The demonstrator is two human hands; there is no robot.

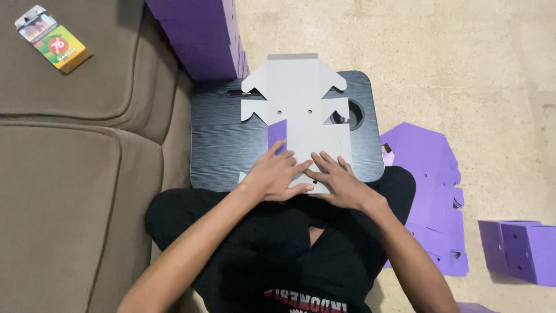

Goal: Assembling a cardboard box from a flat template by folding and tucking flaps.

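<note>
A flat grey die-cut cardboard sheet [295, 110] lies on the black worktop [220, 145]. Left hand [277, 177] and right hand [339, 184] press its near end, fingers [324, 162] spread flat, nothing pinched.

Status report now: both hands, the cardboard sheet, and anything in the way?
Left hand, right hand: flat, pressing grey cardboard sheet. Sheet lies on black lap desk. Nothing in the way.

Bare forearms here, no sleeves reaching the wrists, no watch or rings showing on the left hand [277, 175] or the right hand [340, 184]. Black trousers [255, 232], and a black shirt [307, 295] with red-and-white print.
</note>
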